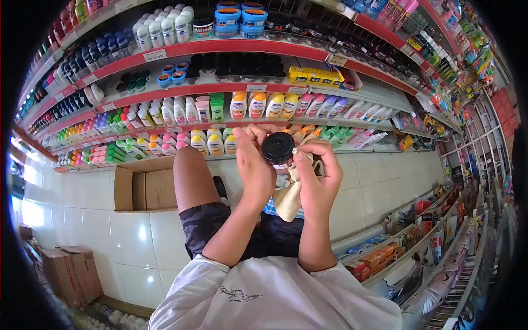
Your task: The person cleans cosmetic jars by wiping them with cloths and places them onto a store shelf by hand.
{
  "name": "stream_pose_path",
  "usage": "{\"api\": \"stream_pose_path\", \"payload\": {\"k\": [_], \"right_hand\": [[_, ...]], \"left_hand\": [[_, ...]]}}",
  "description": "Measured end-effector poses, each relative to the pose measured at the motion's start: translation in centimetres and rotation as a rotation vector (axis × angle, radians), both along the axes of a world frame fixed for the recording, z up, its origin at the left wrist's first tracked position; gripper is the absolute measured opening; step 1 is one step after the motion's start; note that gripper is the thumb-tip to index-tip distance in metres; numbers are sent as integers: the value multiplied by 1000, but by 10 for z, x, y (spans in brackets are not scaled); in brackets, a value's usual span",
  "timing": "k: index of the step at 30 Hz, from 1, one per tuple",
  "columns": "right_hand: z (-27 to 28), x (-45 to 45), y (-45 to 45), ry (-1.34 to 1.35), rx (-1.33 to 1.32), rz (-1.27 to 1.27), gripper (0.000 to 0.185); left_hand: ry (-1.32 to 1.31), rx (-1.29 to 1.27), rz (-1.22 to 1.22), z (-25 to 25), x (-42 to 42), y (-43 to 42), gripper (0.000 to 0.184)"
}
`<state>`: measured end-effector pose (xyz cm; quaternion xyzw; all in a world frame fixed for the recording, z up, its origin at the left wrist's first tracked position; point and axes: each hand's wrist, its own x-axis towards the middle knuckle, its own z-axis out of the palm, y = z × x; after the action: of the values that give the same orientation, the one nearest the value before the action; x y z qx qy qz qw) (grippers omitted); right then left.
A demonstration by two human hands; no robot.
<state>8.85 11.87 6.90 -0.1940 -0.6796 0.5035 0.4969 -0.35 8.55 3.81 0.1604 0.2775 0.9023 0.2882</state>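
Note:
A small jar with a black lid [278,147] is held up in front of my chest, lid towards me. My left hand [256,165] wraps round its left side, fingers behind it. On the other side, my right hand [317,170] pinches a cream cloth [288,202] beside the lid, and the cloth hangs down below the jar. The jar's label is mostly hidden by my fingers and the cloth. Directly beyond my hands stand lotion bottles [257,104] on a shelf.
Shelves with red edges [203,48] carry rows of jars and bottles ahead. An open cardboard box [125,190] lies on the tiled floor left of my knee [192,176]. Another carton [74,275] stands at lower left. Low racks of packaged goods [382,256] run along the right.

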Motion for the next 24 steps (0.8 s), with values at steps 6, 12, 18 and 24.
{"api": "stream_pose_path", "payload": {"k": [6,12,18,24], "right_hand": [[-5,-7,4,84,41,-32,10],[-5,-4,9,173,21,-84,9],[-5,2,7,151,108,-141,10],[1,4,2,144,176,-192,11]], "left_hand": [[-49,76,46,15,12,4,39],[344,-15,-46,17,25,1,47],[419,27,-123,6,16,1,60],[337,171,-274,-3,11,3,58]]}}
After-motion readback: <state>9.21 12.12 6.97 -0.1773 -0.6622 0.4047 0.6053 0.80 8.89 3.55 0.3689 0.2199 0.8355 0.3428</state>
